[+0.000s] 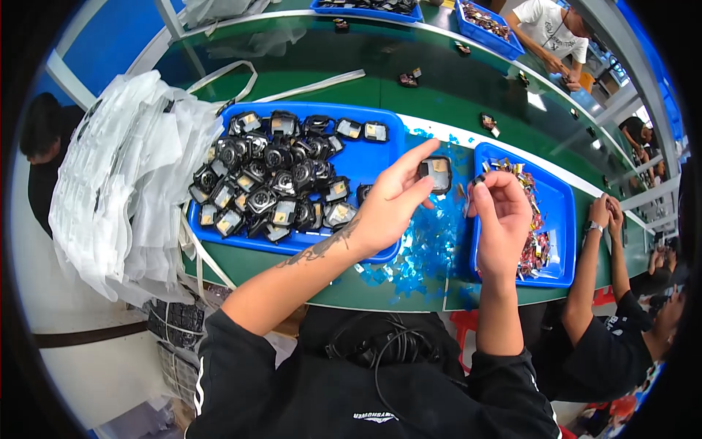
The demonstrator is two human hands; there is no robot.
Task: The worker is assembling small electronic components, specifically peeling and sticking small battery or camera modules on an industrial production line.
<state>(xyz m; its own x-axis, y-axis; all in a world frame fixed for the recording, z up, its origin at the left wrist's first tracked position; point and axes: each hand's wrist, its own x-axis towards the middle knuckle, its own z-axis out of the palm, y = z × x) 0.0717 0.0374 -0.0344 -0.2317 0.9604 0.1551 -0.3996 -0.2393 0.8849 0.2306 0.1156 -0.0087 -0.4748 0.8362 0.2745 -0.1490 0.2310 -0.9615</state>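
Observation:
My left hand [395, 201] has its fingers stretched out and apart. By its thumb and index finger is a black square watch-like case [439, 174] with a silvery back; the thumb is at its left edge, and whether they touch I cannot tell. My right hand [504, 219] pinches a small dark piece [479, 180] between thumb and fingertips, just right of the case. To the left, a blue tray [292, 111] holds many similar black cases [281, 157]. At right, another blue tray [563, 219] holds a heap of small reddish and gold parts [537, 252], partly behind my right hand.
Blue film scraps [424, 249] litter the green tabletop between the trays. White foam sheets [131, 183] are stacked at left. Small parts [488, 123] lie spaced along the green strip beyond. A co-worker's hands [603, 212] are at right; another person [552, 36] works opposite.

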